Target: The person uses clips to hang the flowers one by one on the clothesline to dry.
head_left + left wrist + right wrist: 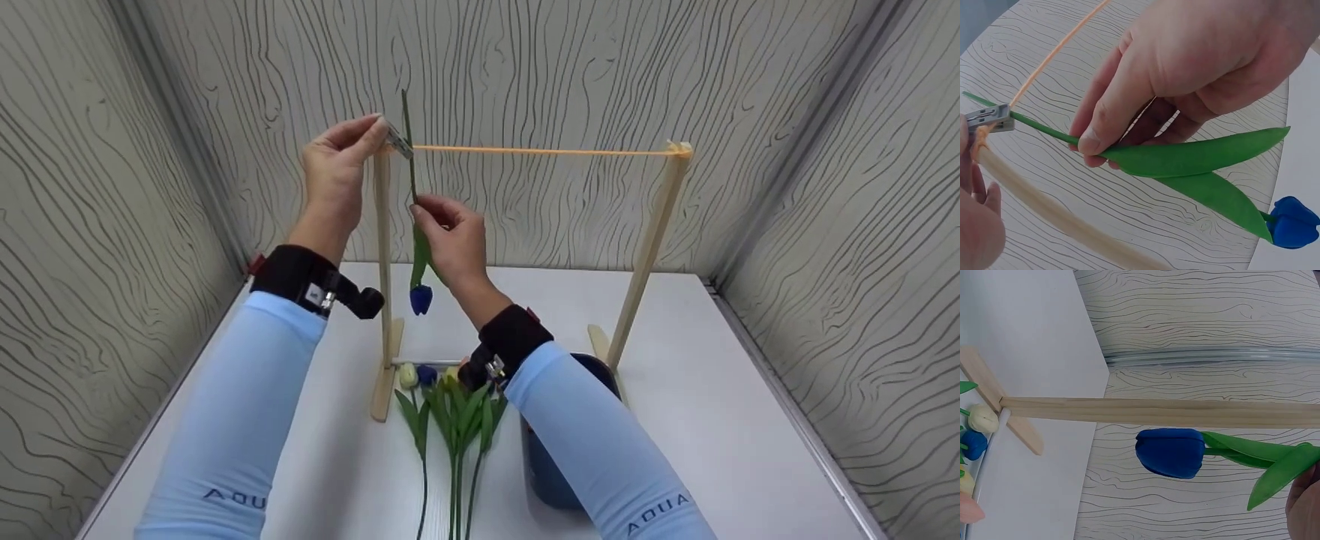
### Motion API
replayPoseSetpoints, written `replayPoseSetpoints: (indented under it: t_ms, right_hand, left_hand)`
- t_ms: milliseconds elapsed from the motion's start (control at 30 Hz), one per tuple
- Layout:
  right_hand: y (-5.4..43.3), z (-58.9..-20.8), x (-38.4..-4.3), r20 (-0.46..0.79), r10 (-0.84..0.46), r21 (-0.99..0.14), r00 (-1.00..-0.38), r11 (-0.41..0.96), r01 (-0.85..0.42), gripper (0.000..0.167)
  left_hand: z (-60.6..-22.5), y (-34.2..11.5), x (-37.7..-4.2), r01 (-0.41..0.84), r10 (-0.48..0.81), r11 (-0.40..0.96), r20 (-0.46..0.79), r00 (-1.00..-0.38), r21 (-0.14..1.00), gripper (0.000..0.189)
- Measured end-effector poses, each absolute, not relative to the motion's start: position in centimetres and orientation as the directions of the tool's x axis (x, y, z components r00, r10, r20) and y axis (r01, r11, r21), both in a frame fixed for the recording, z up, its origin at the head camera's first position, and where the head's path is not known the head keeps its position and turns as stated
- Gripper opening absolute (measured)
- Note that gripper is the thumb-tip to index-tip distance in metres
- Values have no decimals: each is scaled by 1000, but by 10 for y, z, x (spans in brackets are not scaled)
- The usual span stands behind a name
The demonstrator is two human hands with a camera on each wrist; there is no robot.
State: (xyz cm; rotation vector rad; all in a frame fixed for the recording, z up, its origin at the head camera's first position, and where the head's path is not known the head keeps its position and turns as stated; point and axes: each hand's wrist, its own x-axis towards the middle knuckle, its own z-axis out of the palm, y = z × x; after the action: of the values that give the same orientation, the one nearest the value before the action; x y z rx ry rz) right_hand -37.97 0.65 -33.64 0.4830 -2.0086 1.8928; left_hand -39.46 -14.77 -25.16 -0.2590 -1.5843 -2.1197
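Upside down beside the left post hangs a blue artificial tulip (421, 300), its stem crossing the orange cord (540, 151). My right hand (459, 240) pinches the stem just above the leaves, thumb against fingers. At the cord's left end, my left hand (336, 169) pinches a grey clothespin (400, 142) between thumb and fingers. In the left wrist view the clothespin's tip (1002, 117) meets the stem and the cord. The right wrist view has the blue bloom (1171, 453) pointing downward along the wooden post (1157, 412), with the right fingers at the edge.
Several tulips (457, 420) in white, blue, yellow and pink lie on the white table (750, 420) below. A dark blue bin (551, 480) stands under my right forearm. The wooden frame's right post (649, 262) rises behind it. A white rod (427, 363) joins the posts low down.
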Motion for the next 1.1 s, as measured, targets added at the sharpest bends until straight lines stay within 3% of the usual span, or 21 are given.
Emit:
replayPoseSetpoints:
  t_ms: [233, 667, 1100]
  right_hand:
    - [5, -329, -381, 428, -46, -902, -903, 47, -430, 25]
    - [5, -329, -384, 406, -61, -912, -912, 32, -409, 25]
    - [1, -320, -384, 453, -50, -891, -890, 21, -454, 26]
  left_hand:
    - [-252, -149, -396, 491, -241, -163, 448, -861, 856, 4]
    - [-248, -154, -397, 495, -158, 33, 494, -855, 868, 25]
    - [-248, -157, -396, 530, -164, 67, 533, -830, 845, 10]
